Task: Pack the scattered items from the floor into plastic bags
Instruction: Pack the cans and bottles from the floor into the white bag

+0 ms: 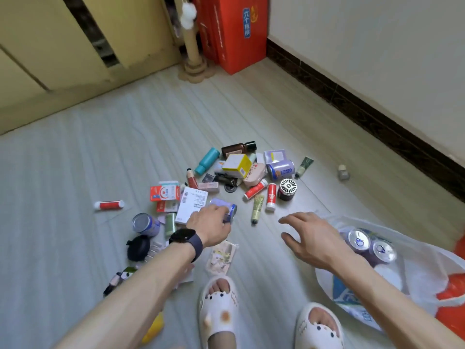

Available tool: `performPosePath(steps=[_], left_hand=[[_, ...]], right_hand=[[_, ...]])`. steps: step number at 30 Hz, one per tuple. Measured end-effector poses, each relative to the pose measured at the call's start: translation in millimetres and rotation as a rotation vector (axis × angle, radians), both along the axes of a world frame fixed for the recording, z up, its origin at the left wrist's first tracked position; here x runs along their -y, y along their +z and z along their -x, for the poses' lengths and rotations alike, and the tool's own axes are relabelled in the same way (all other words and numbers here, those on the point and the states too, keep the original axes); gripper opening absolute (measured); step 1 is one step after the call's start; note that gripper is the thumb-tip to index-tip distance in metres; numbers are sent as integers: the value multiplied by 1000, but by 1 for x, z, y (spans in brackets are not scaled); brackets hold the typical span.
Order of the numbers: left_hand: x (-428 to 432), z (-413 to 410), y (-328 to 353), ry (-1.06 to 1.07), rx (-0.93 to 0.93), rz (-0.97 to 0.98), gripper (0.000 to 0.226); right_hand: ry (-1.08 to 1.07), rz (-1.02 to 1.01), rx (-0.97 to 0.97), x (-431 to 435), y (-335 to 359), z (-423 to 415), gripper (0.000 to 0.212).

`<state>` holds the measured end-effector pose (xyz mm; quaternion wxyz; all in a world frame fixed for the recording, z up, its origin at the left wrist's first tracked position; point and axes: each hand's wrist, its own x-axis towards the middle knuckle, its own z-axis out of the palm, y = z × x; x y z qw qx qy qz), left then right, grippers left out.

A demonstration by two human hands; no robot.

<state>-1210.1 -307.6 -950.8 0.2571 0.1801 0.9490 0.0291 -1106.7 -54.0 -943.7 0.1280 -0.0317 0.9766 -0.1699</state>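
Lavender aluminium drink can lies on its side on the pale ribbed floor mat, and my left hand is closed over it, fingers curled around its body. A dark smartwatch sits on that wrist. Touching the can on the side away from my right hand lies a white flat carton with printed text; beyond that carton lies a red-and-white medicine box.

My right hand hovers with fingers spread apart, holding nothing. Just beside its wrist, on the outer side, lies the translucent white plastic bag, mouth open, with two upright silver-topped cans inside.

Ahead of both sets of fingertips lies the main scatter: a yellow-and-white square box, a teal cylindrical bottle, a brown glass bottle with black cap, a second lavender can, two red tubes with white caps and a small round fan-topped device. A green-and-cream squeeze tube lies between my two hands, slightly ahead of them.
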Motion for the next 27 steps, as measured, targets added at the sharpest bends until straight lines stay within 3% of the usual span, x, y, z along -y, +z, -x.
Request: performPosePath(steps=[5, 11, 16, 19, 23, 25, 27], left_hand=[[88, -6, -57, 267, 44, 73, 51], [138, 16, -84, 633, -209, 63, 63], [181, 54, -110, 782, -94, 31, 83], [199, 74, -123, 788, 68, 35, 74], [208, 85, -126, 856, 49, -41, 52], [210, 79, -117, 993, 14, -174, 43], [211, 67, -106, 1275, 11, -434, 34]], right_hand=[[130, -63, 102, 41, -22, 59, 49], [281, -125, 207, 90, -74, 132, 63], [241, -132, 302, 130, -117, 183, 71], [232, -183, 352, 139, -141, 189, 61], [188, -89, 381, 135, -158, 184, 57], [98, -26, 433, 128, -154, 182, 59], [-68, 133, 521, 115, -141, 175, 58]])
